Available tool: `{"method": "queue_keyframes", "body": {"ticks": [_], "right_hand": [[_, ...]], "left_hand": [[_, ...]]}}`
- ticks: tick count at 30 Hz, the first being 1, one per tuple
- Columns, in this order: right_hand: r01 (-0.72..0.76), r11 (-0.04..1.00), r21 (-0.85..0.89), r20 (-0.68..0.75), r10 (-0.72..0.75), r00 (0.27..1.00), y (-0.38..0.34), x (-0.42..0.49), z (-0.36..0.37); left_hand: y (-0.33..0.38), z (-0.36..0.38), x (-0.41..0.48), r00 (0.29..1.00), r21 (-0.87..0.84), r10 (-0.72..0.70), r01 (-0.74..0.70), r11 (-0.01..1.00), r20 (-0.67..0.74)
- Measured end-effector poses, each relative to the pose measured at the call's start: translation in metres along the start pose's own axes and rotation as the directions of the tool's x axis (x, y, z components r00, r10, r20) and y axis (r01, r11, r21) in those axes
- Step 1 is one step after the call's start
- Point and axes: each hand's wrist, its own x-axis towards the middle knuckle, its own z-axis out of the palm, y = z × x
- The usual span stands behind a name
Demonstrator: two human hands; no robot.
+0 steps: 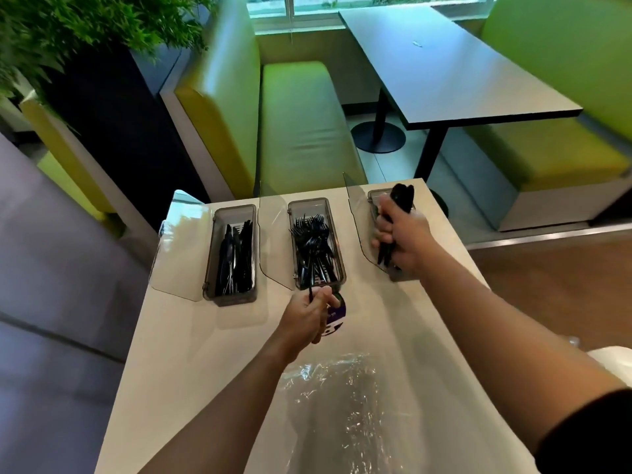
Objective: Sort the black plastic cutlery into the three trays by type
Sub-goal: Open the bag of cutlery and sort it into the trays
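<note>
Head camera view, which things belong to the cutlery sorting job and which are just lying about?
Job in hand: knife tray, fork tray, third tray behind the right hand, cutlery bundle gripped by the right hand, single piece pinched by the left hand.
Lying about: clear plastic, purple label, dining table, green bench, plant.

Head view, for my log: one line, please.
left hand: pinches utensil by middle tray | right hand: grips bundle over right tray
</note>
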Motion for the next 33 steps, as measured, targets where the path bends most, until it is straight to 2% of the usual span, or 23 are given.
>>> {"method": "queue_keyframes", "body": {"ticks": [5, 9, 11, 14, 20, 28, 33], "right_hand": [[-0.079, 0.974, -0.215, -0.182, 0.04, 0.982, -0.023, 0.048, -0.042], [-0.2, 0.879, -0.432, -0.261, 0.09, 0.961, -0.012, 0.079, -0.072], [-0.235, 0.852, -0.467, -0.289, 0.104, 0.952, -0.003, 0.087, -0.082], [-0.287, 0.868, -0.405, -0.305, 0.167, 0.938, 0.011, 0.094, -0.092], [-0.239, 0.909, -0.343, -0.297, 0.136, 0.945, 0.028, 0.095, -0.102], [-0.133, 0.891, -0.434, -0.297, -0.003, 0.955, 0.037, 0.088, -0.109], [-0.019, 0.862, -0.506, -0.252, -0.127, 0.959, 0.031, 0.072, -0.101]], "left_hand": [[-0.004, 0.001, 0.016, 0.996, -0.042, -0.057, 0.054, 0.998, -0.065], [0.003, 0.002, 0.041, 0.982, -0.114, -0.107, 0.09, 0.989, -0.158], [0.008, 0.002, 0.057, 0.971, -0.052, -0.087, 0.078, 0.996, -0.223], [0.014, 0.0, 0.082, 0.949, 0.061, -0.06, 0.082, 0.995, -0.309], [0.021, -0.006, 0.11, 0.917, 0.145, -0.058, 0.125, 0.981, -0.395], [0.024, -0.001, 0.108, 0.92, 0.18, -0.123, 0.202, 0.963, -0.373], [0.029, -0.008, 0.093, 0.936, 0.273, -0.039, 0.142, 0.951, -0.351]]}}
